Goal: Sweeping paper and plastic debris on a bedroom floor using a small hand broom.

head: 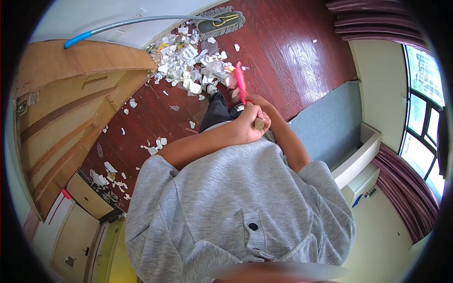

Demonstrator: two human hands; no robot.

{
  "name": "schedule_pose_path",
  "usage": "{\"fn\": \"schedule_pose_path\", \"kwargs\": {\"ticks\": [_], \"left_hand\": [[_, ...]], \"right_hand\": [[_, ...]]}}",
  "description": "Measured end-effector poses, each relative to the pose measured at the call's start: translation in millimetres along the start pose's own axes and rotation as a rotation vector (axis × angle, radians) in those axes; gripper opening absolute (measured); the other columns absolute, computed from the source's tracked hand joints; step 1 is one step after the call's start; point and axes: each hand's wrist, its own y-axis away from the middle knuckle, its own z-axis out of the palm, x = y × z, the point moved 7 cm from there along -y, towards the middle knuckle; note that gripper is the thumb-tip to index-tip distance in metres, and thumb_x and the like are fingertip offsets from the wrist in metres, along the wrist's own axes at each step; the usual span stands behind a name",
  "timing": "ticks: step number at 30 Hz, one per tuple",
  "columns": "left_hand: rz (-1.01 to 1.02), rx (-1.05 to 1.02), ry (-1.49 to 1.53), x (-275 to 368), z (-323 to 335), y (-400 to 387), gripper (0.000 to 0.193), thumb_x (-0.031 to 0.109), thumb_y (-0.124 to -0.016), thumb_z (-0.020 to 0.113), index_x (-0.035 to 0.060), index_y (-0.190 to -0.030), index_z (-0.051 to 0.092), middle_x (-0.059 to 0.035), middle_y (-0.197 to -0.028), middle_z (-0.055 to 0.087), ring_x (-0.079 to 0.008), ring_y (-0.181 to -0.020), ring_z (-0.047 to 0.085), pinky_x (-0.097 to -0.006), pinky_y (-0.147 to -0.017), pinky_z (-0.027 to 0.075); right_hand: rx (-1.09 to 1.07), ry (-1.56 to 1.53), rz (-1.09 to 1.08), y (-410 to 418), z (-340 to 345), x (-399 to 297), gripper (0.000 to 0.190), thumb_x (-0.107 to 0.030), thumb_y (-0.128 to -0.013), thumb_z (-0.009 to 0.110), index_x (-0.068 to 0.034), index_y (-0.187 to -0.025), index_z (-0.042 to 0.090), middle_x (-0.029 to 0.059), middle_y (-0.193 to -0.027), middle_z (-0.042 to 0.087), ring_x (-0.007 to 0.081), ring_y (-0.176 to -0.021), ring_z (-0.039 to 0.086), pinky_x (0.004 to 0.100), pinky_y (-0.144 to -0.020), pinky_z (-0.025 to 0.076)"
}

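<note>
My left hand (252, 123) is closed around the upper end of a wooden broom handle (259, 123), close to my shirt front. Lower on the same handle is my right hand (260, 101), partly hidden behind the left one. Below the hands the broom's pink head (240, 83), somewhat blurred, is by my feet at the right side of a litter heap (177, 62). Torn white paper or foam scraps, clear plastic and bits of packaging make up the heap. One shoe (211, 89) is at its near edge.
A fringed dust mop (219, 24) lies beyond the heap, its metal pole (141, 22) reaching the wooden furniture (85, 67) on the left. More scraps (155, 145) and a plastic bottle (99, 150) dot the dark red wood floor (283, 53). Grey carpet (325, 120) lies right.
</note>
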Motion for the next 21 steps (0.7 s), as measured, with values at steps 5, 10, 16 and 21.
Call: {"fn": "schedule_pose_path", "kwargs": {"ticks": [5, 10, 16, 21], "left_hand": [[0.011, -0.071, -0.078, -13.5, 14.9, 24.1, 0.019, 0.001, -0.072, 0.038, 0.0084, -0.055, 0.031, -0.0007, -0.053, 0.035, -0.0091, -0.047, 0.036, -0.0218, -0.047, 0.037], [-0.048, -0.198, -0.234, -25.1, 23.2, 31.7, 0.021, 0.003, -0.071, 0.041, 0.0087, -0.054, 0.031, 0.0000, -0.052, 0.035, -0.0095, -0.048, 0.035, -0.0237, -0.053, 0.037], [-0.022, -0.258, -0.049, 7.3, 25.7, 23.5, 0.019, 0.002, -0.073, 0.043, 0.0082, -0.057, 0.035, 0.0051, -0.050, 0.035, -0.0027, -0.043, 0.036, -0.0165, -0.040, 0.033], [0.124, -0.277, 0.029, 64.9, 11.0, -2.4, 0.006, 0.002, -0.078, 0.040, 0.0016, -0.072, 0.038, 0.0050, -0.049, 0.035, -0.0030, -0.042, 0.035, -0.0164, -0.039, 0.032]], "right_hand": [[-0.156, -0.407, 0.340, -2.3, 46.4, -20.6, 0.012, -0.017, -0.075, 0.049, -0.005, -0.073, 0.046, 0.0043, -0.055, 0.046, 0.0141, -0.042, 0.043, 0.0276, -0.041, 0.038], [0.005, -0.179, 0.176, -6.6, 23.7, -44.6, 0.010, -0.017, -0.073, 0.051, -0.009, -0.074, 0.046, 0.0032, -0.058, 0.044, 0.0145, -0.045, 0.044, 0.0284, -0.038, 0.038], [0.223, -0.024, 0.112, -43.0, -21.7, -46.2, 0.015, -0.020, -0.072, 0.052, -0.007, -0.068, 0.044, 0.0056, -0.056, 0.044, 0.0172, -0.045, 0.045, 0.0318, -0.040, 0.038], [0.190, -0.091, 0.260, -91.1, -27.8, -36.5, 0.008, -0.014, -0.073, 0.047, -0.006, -0.074, 0.044, 0.0049, -0.060, 0.043, 0.0186, -0.051, 0.047, 0.0318, -0.043, 0.041]]}}
